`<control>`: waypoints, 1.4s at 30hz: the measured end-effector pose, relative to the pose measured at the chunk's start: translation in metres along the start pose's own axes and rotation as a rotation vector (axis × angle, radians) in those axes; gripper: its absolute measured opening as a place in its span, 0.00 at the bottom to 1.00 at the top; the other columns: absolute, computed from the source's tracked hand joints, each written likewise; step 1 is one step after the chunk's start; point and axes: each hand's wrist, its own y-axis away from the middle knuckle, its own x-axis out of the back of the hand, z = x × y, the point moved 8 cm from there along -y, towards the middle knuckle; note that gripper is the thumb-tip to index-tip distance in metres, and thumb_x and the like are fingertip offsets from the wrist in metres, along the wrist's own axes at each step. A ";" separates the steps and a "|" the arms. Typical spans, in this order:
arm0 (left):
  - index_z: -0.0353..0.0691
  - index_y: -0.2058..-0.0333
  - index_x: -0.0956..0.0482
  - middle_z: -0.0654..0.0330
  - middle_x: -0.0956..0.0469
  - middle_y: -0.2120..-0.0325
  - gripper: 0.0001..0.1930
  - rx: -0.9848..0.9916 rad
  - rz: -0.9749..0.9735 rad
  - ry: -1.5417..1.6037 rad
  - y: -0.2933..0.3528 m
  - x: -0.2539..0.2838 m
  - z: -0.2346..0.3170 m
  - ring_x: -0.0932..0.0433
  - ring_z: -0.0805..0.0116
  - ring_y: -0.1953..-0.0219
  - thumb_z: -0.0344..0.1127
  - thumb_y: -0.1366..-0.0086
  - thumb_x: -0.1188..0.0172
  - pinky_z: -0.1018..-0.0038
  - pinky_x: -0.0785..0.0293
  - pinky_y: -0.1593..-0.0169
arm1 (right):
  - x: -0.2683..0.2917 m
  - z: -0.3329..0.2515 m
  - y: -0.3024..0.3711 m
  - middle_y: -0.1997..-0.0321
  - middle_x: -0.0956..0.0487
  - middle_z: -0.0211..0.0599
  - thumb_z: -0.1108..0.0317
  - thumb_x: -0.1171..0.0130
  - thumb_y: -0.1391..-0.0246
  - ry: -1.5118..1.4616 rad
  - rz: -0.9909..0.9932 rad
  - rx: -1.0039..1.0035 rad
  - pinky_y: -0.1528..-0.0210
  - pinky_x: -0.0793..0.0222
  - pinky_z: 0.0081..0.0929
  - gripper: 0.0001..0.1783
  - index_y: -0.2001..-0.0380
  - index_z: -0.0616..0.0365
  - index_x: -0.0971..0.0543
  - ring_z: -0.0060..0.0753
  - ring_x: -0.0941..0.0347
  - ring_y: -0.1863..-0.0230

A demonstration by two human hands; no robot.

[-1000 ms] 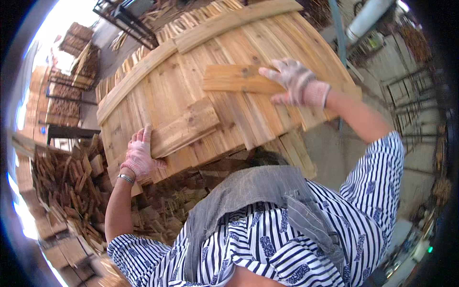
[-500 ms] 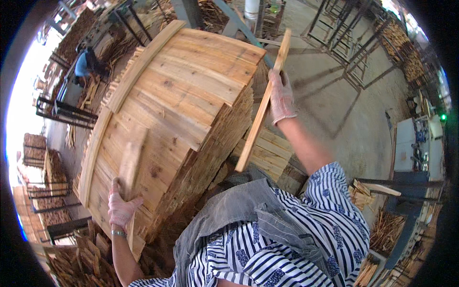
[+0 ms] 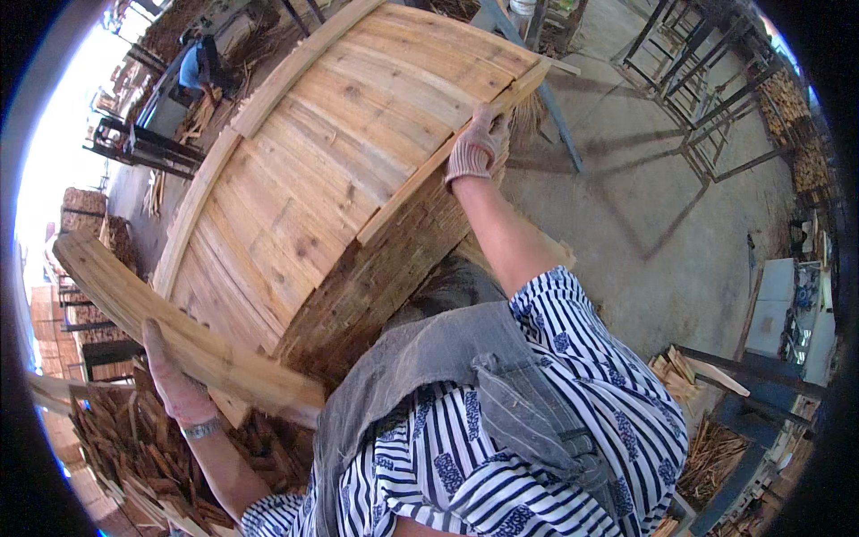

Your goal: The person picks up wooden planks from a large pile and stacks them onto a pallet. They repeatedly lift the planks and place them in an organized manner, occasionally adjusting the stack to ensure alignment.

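Observation:
A tall stack of wooden boards (image 3: 313, 170) fills the middle, its top layer laid side by side. My gloved right hand (image 3: 479, 148) grips a narrow wooden strip (image 3: 404, 202) that lies along the near right edge of that top layer. At the lower left, my gloved left hand (image 3: 176, 380) holds a longer wooden board (image 3: 210, 347) around its near edge. This board is tilted, its far end sticking out beyond the left side of the stack. Its near end reaches toward my apron (image 3: 429, 345) and is somewhat blurred.
A long wooden batten (image 3: 201, 192) runs along the stack's far left edge. Loose wood pieces (image 3: 134, 430) are heaped at the lower left. Metal frames (image 3: 689, 107) stand on the concrete floor at the right. A person in blue (image 3: 192, 70) bends down at the upper left.
My right hand has brought the strip left and down onto the stack's edge. My left hand has swung a board out to the left, off the stack's top. The stack sits higher in view.

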 end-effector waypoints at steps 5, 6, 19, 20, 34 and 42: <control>0.35 0.43 0.28 0.53 0.22 0.54 0.36 -0.031 0.120 0.204 -0.025 -0.005 -0.037 0.22 0.55 0.52 0.62 0.35 0.37 0.57 0.23 0.45 | 0.002 0.049 -0.023 0.27 0.36 0.54 0.44 0.44 0.38 -0.098 -0.069 -0.073 0.30 0.41 0.40 0.47 0.25 0.61 0.47 0.51 0.35 0.31; 0.35 0.43 0.28 0.53 0.22 0.53 0.36 -0.086 0.175 0.217 -0.017 0.000 -0.035 0.22 0.54 0.52 0.62 0.35 0.38 0.56 0.24 0.44 | -0.001 0.057 -0.027 0.26 0.37 0.55 0.46 0.44 0.36 -0.171 -0.168 -0.116 0.28 0.42 0.42 0.47 0.25 0.60 0.49 0.51 0.36 0.30; 0.39 0.37 0.34 0.51 0.28 0.46 0.40 0.061 0.530 0.554 0.076 0.049 -0.141 0.28 0.52 0.43 0.59 0.39 0.33 0.49 0.30 0.38 | -0.015 0.103 -0.027 0.28 0.36 0.53 0.54 0.45 0.33 -0.179 -0.127 -0.107 0.32 0.37 0.42 0.41 0.25 0.59 0.48 0.49 0.32 0.36; 0.39 0.39 0.32 0.51 0.26 0.48 0.39 0.074 0.585 0.610 0.093 0.061 -0.153 0.27 0.54 0.44 0.59 0.40 0.32 0.50 0.30 0.39 | -0.023 0.051 0.036 0.27 0.38 0.54 0.55 0.44 0.33 -0.291 -0.231 -0.200 0.30 0.39 0.46 0.42 0.25 0.58 0.49 0.48 0.35 0.32; 0.47 0.52 0.23 0.63 0.23 0.58 0.20 0.305 0.750 0.991 0.143 0.023 -0.239 0.25 0.64 0.52 0.45 0.39 0.30 0.60 0.28 0.42 | 0.028 0.032 0.028 0.29 0.34 0.58 0.37 0.70 0.27 0.501 -0.218 0.034 0.28 0.42 0.42 0.46 0.32 0.75 0.39 0.50 0.33 0.34; 0.46 0.30 0.38 0.61 0.34 0.33 0.43 0.501 0.725 1.156 0.064 -0.001 -0.289 0.35 0.60 0.35 0.58 0.37 0.32 0.63 0.38 0.33 | 0.061 -0.005 -0.053 0.33 0.32 0.58 0.38 0.73 0.30 0.568 -0.201 0.302 0.31 0.39 0.43 0.41 0.32 0.63 0.37 0.54 0.33 0.35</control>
